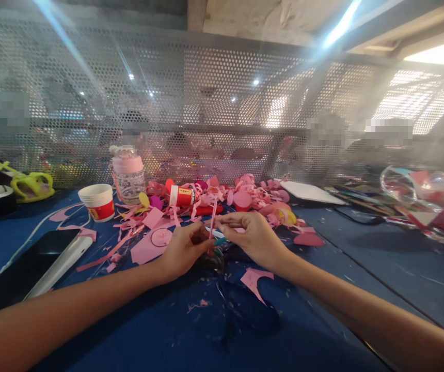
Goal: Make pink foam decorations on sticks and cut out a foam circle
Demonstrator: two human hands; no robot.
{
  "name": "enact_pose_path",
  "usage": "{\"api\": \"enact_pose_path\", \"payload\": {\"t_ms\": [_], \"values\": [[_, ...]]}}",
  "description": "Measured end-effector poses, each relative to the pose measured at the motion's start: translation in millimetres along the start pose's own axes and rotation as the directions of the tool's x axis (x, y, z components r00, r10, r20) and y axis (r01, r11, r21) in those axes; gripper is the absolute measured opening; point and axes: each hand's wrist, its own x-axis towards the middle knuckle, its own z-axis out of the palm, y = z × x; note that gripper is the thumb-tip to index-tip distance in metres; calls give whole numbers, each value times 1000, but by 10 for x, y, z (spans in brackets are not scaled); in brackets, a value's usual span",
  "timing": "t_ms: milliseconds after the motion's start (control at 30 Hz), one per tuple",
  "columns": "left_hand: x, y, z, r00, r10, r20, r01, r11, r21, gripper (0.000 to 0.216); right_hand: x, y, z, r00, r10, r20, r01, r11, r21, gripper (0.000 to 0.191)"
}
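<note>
A narrow pink paper strip (213, 219) stands nearly upright between my hands, above the middle of the blue table. My left hand (187, 246) pinches its lower part between thumb and fingers. From the other side my right hand (251, 232) reaches in, its fingers closed together and the tips at the strip. A small teal piece (220, 241) shows between the hands; what it belongs to is partly hidden. Behind my left hand lies pink paper (148, 249) with a round outline. Nearer me rests a curved pink paper offcut (258, 281), beside dark loops that look like scissor handles (245, 312).
Pink paper scraps (241, 194) heap up behind my hands, with a tipped red paper cup (182, 196) among them. To the left are stacked paper cups (96, 201), a pink-lidded bottle (128, 175) and a phone (32, 263). A perforated metal screen (222, 113) stands behind.
</note>
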Motion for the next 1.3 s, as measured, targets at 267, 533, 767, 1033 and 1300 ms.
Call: {"api": "enact_pose_path", "payload": {"t_ms": [267,533,767,1033,1300], "values": [[-1,-24,-7,999,-47,5,48,998,-38,19,-1,-42,4,998,39,42,-43,995,90,21],[-12,-6,-7,1000,8,-22,-7,997,74,15,2,-30,-11,999,9,38,-10,1000,22,20],[-17,15,13,999,23,-47,-16,988,153,15,-10,-41,-20,999,-10,43,13,998,-64,24],[5,1,-2,1000,-19,-4,19,1000,23,15,3,8,15,999,28,-23,-27,999,37,21],[4,34,-20,1000,-12,24,11,1000,16,14,3,-15,33,990,136,-46,-127,980,153,17]]}}
